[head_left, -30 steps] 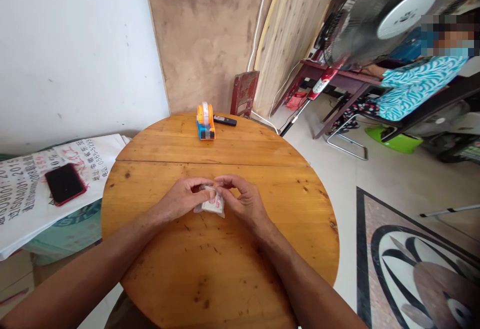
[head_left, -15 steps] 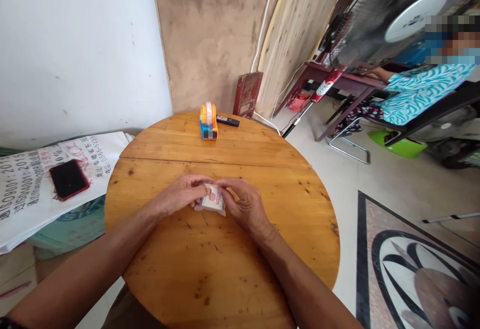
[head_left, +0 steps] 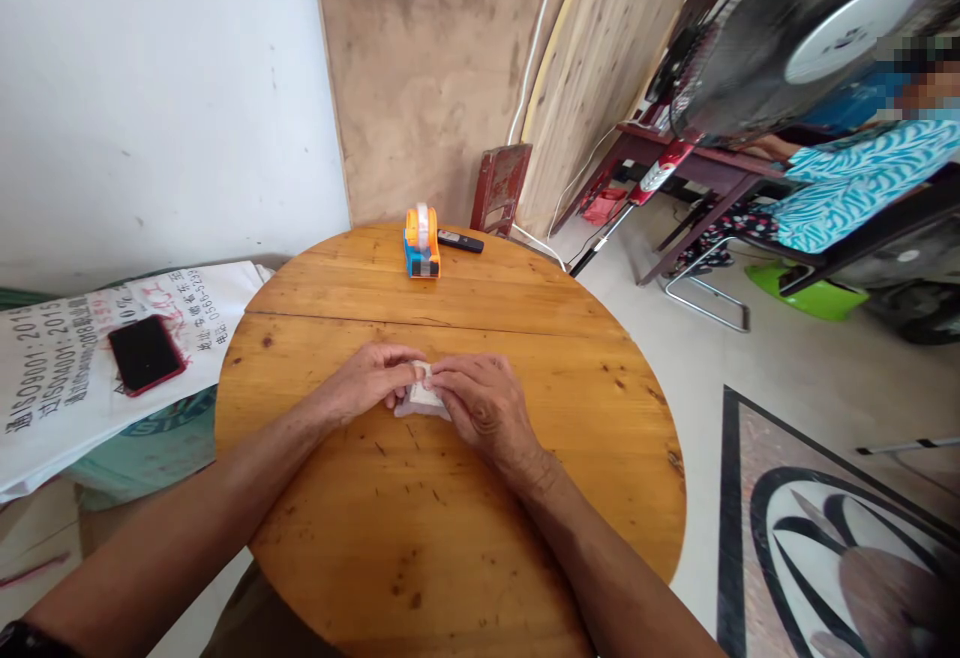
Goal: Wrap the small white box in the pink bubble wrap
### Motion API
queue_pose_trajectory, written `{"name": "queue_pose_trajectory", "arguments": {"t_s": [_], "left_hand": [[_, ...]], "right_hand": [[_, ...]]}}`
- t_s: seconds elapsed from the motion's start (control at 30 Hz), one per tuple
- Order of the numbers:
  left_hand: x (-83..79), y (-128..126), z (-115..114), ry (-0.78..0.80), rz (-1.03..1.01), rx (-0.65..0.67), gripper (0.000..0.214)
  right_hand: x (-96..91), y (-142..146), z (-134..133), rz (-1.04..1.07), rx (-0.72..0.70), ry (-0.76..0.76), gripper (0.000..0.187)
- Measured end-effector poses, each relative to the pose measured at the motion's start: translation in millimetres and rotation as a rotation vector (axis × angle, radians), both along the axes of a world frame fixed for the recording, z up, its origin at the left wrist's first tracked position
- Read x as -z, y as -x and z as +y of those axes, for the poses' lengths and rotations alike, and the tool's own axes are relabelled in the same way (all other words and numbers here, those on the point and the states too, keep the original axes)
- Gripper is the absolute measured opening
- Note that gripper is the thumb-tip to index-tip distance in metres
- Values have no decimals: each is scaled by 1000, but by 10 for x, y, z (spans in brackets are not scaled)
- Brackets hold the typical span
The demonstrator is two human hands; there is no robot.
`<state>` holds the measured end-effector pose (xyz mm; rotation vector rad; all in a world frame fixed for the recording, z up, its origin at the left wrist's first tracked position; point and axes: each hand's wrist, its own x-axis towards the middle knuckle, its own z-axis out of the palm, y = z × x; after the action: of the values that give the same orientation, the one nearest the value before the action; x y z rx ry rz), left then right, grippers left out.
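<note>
My fingers (head_left: 420, 370) cover most of the small packet (head_left: 421, 402); its print is too small to read. The fan (head_left: 817, 28) is cut off at the top edge.

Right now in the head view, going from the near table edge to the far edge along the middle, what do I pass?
Bare wood of the round table → left hand and right hand, side by side, holding the small plastic packet → orange tape dispenser → black remote at the far rim.
</note>
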<state>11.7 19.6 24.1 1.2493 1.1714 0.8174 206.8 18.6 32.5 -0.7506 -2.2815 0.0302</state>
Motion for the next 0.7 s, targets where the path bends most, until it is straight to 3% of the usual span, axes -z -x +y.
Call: {"name": "queue_pose_trajectory", "arguments": {"t_s": [0.23, 0.37, 0.5, 0.7], "left_hand": [[40, 10, 7, -3, -18, -1, 40], [38, -4, 8, 1, -18, -30, 41], [20, -17, 11, 23, -17, -37, 39], [-13, -17, -9, 5, 4, -48, 39]], "right_hand": [[-34, 15, -23, -14, -19, -28, 17], [-94, -33, -28, 89, -19, 48, 18], [-147, -146, 25, 228, 93, 165, 17], [-67, -208, 94, -19, 66, 360, 47]]}}
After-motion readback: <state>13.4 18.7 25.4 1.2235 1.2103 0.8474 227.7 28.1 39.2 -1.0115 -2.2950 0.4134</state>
